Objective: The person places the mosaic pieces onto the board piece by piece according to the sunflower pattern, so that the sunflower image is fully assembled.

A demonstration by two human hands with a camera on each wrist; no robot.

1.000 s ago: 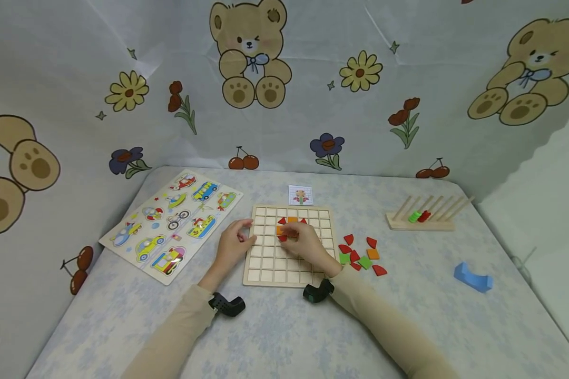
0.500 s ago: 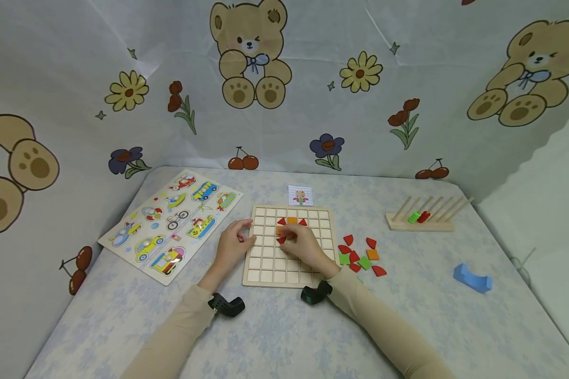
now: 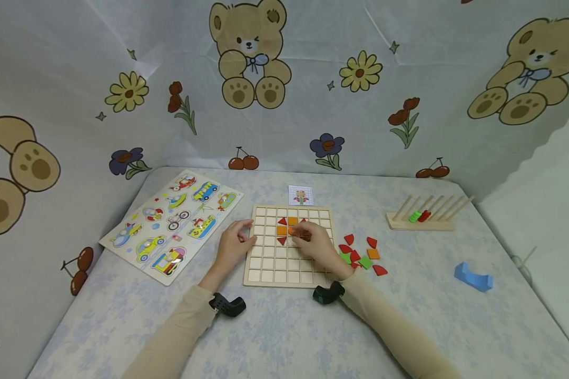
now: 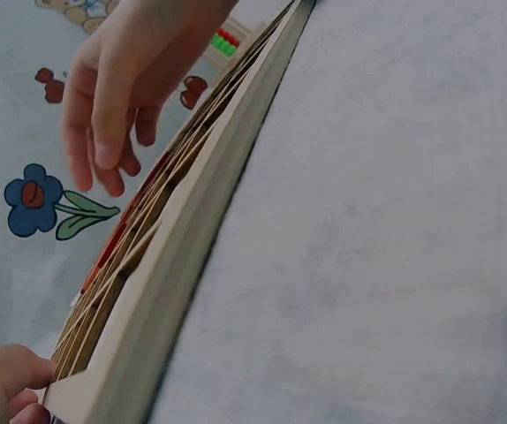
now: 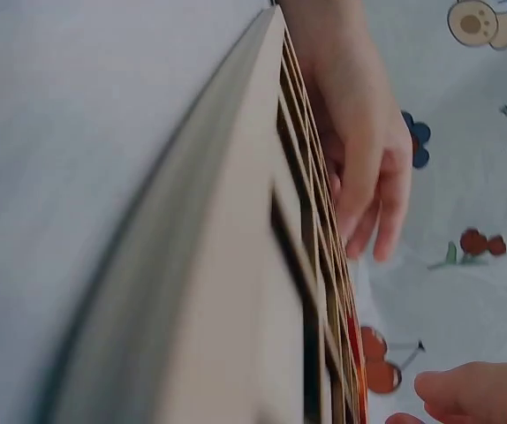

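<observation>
A wooden grid board (image 3: 267,263) lies on the table, with orange squares (image 3: 292,221) and red triangles (image 3: 282,240) in its upper middle cells. My left hand (image 3: 232,245) rests at the board's left edge, thumb and fingertips against the rim. Over the middle of the board is my right hand (image 3: 316,246), its fingers bent loosely down beside an orange piece (image 3: 291,230) that they partly cover. In the left wrist view, the right hand (image 4: 121,97) hangs above the grid with no piece showing between its fingers. A printed pattern card (image 3: 301,195) lies behind the board.
Several loose red, green and orange pieces (image 3: 365,262) lie right of the board. A vehicle picture puzzle (image 3: 170,226) lies at left. A peg stand (image 3: 419,225) with green and red beads and a blue curved block (image 3: 473,277) are at right.
My right hand has shifted a little to the right, uncovering the left orange square and part of an orange piece beside it. The left hand and board have stayed put.
</observation>
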